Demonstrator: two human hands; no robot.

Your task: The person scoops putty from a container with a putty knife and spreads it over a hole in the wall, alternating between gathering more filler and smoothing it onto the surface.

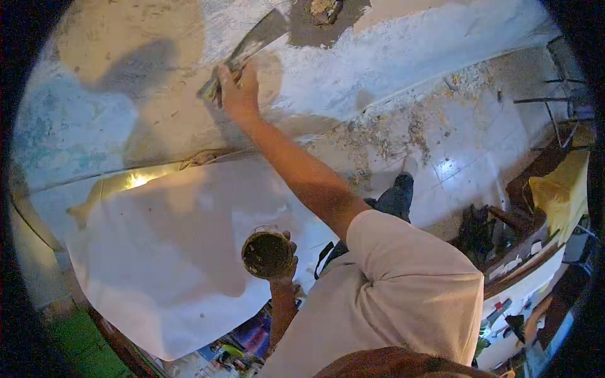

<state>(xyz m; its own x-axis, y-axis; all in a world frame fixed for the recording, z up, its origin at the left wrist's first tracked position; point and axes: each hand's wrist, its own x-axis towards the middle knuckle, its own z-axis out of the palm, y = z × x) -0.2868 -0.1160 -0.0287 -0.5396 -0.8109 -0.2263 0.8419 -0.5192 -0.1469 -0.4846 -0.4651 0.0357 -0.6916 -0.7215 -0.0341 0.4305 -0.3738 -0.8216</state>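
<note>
My right hand (241,91) reaches up to the wall, fingers wrapped round the handle of a putty knife (259,36). Its wide, smeared blade points up and right along the wall surface. Just right of the blade is a dark grey patch of filler (310,31) around a rough, brownish hole (326,9). Lower down, my left hand (288,261) grips a small round tub (267,254) from its right side. Inside the tub sits a dark grey, paste-like mix, with smears around the rim.
Peeling paint in white, blue and tan covers the wall (151,57). Below it, a white sheet (170,252) drapes over something, with a yellow light (136,180) behind its edge. Rubble (416,132) litters the tiled floor near my foot (409,166). A metal-legged chair (554,110) stands far right.
</note>
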